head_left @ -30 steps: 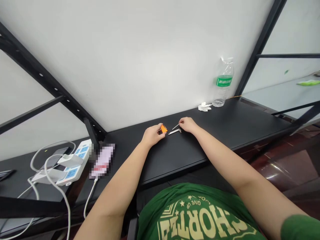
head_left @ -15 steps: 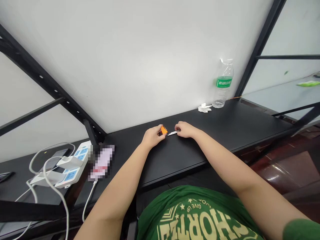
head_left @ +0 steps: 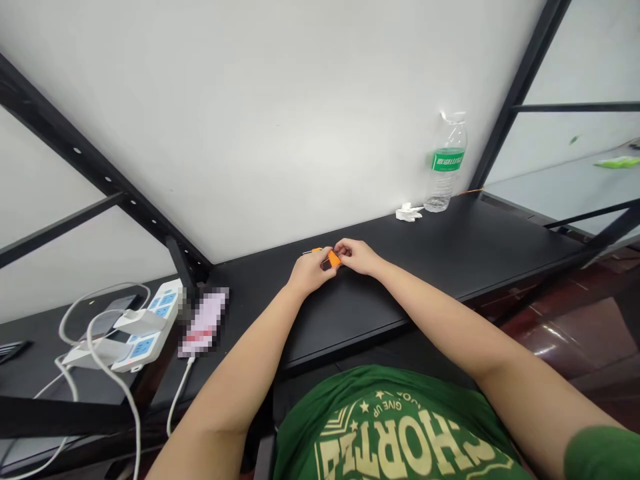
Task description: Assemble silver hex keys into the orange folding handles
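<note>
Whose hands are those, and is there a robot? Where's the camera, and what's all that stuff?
There's no robot here! These are a person's own bare hands: the left hand and the right hand. The camera is worn on the person's head and looks forward and down. That's why you can see the green shirt at the bottom.

The left hand holds a small orange piece above a black table. The right hand's fingers are right up by it, but I can't tell whether they're holding anything.

Farther right on the table stand a clear bottle and, beside it, a crumpled white scrap. Off to the left is a white power strip.
</note>
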A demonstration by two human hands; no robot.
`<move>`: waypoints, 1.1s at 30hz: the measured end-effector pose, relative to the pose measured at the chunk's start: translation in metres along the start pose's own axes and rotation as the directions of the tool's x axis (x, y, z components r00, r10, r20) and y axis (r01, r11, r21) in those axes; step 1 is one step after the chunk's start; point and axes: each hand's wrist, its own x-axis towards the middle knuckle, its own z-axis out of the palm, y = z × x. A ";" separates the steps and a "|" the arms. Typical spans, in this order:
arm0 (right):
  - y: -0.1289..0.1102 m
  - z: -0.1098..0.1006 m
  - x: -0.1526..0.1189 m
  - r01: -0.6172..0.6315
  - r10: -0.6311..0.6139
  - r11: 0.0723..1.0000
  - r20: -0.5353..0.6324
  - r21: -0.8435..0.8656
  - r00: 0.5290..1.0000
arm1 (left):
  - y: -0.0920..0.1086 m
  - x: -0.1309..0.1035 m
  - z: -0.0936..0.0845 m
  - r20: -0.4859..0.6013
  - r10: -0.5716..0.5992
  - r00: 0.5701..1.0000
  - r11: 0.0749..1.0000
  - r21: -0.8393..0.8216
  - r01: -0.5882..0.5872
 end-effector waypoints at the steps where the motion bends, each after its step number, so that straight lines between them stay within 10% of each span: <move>1: 0.000 -0.002 0.001 -0.019 0.019 1.000 -0.018 -0.024 1.000 | 0.000 0.000 -0.001 0.003 -0.008 1.000 1.000 0.013 0.008; 10: 0.027 -0.040 0.009 -0.246 0.233 0.915 -0.078 -0.319 0.969 | -0.015 0.000 -0.012 0.026 -0.105 0.994 0.992 0.069 0.103; 16: 0.028 -0.033 0.007 -0.125 0.170 0.913 0.083 -0.388 0.982 | -0.017 0.000 -0.013 0.017 -0.134 0.991 0.991 0.025 0.134; 33: 0.007 -0.014 -0.001 0.020 -0.019 1.000 0.048 -0.022 0.999 | -0.004 -0.001 -0.004 0.008 -0.044 0.999 0.998 -0.045 0.044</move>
